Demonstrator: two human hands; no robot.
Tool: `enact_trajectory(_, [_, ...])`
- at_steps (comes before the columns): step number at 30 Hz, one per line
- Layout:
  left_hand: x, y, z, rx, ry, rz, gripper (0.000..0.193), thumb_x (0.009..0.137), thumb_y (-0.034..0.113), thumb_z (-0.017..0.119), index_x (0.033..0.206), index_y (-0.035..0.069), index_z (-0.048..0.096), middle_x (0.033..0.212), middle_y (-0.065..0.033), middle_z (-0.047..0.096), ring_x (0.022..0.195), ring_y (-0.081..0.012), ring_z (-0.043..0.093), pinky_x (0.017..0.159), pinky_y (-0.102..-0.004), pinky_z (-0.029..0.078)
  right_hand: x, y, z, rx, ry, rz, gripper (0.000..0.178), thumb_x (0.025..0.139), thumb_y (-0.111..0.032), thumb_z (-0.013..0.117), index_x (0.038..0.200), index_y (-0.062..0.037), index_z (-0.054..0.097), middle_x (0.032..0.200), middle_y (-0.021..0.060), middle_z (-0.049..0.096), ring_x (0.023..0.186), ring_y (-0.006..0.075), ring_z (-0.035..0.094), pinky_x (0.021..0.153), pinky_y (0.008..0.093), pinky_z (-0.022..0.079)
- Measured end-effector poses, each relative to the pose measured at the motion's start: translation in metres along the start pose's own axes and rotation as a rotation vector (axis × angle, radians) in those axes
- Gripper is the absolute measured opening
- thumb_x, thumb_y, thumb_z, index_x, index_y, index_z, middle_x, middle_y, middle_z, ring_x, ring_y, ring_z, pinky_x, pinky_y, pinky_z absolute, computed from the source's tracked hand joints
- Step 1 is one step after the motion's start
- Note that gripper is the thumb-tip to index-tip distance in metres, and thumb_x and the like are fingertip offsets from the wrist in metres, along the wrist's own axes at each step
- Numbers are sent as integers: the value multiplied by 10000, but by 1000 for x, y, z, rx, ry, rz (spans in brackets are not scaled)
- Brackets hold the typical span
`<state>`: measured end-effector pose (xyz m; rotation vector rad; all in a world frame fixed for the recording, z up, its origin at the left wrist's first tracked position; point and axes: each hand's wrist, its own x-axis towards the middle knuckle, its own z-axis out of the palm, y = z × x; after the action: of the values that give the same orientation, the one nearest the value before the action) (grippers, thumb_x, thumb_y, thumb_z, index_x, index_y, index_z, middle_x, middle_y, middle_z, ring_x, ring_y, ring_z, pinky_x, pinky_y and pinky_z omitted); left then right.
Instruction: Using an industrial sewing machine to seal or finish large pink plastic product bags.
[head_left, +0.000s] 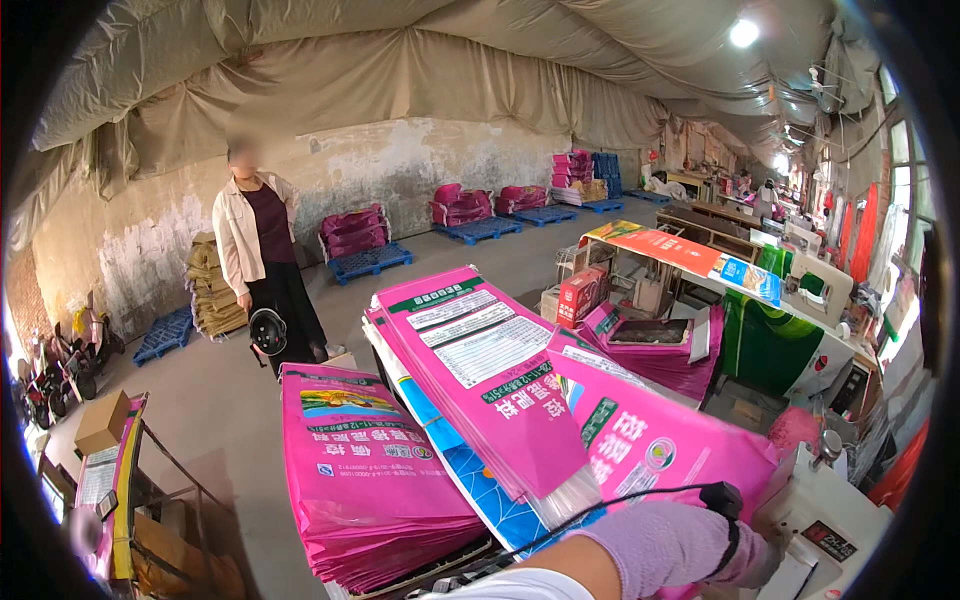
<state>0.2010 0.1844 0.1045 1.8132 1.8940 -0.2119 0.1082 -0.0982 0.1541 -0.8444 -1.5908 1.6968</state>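
My left hand (762,562), in a lavender knitted glove or cuff with a black wrist strap, reaches in from the lower middle toward the right. It lies against the near edge of a loose pink printed sack (640,440), beside a pale sewing machine (825,520). Its fingers are hidden, so I cannot tell whether they grip the sack. My right hand does not show. Left of the loose sack, a fanned stack of flat pink sacks (480,370) lies over a blue-and-white sheet (480,475). A thick bundle of pink sacks (370,480) sits farther left.
A person (258,250) stands across the aisle with a black helmet (268,331) in one hand. Blue pallets (370,262) with pink stacks line the far wall. More pink sacks (660,350) and a worktable with an orange cover (660,245) stand at the right.
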Motion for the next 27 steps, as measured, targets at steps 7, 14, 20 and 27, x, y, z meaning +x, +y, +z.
enact_trajectory(7, [-177,-131,-69,501,-273,398,237,743,173,675,944,48,680,801,-94,689,773,-272,668,729,-414,520,-40,121,-166,612,407,311,434,871,-97,563,1287,20,529,1160,103,626,1048,231,639,853,354,547])
enact_trajectory(14, [-126,-51,22,534,-118,1026,178,769,145,620,921,64,662,799,-156,677,817,-335,687,733,-472,534,-7,156,-207,196,496,53,466,863,-52,553,1326,-19,515,1054,185,681,950,226,656,858,345,508])
enact_trajectory(20, [-167,-33,26,590,-327,842,145,788,155,628,861,31,646,755,-124,685,756,-309,700,622,-429,548,-55,135,-196,21,515,104,440,923,-199,498,1321,-11,508,879,279,654,865,400,663,762,438,516])
enact_trajectory(27, [-152,9,11,1032,-777,886,88,817,177,637,819,139,717,790,-13,718,783,-256,712,681,-407,549,-26,137,-197,-524,626,278,679,904,-121,500,1516,-82,210,652,249,591,613,426,612,574,506,470])
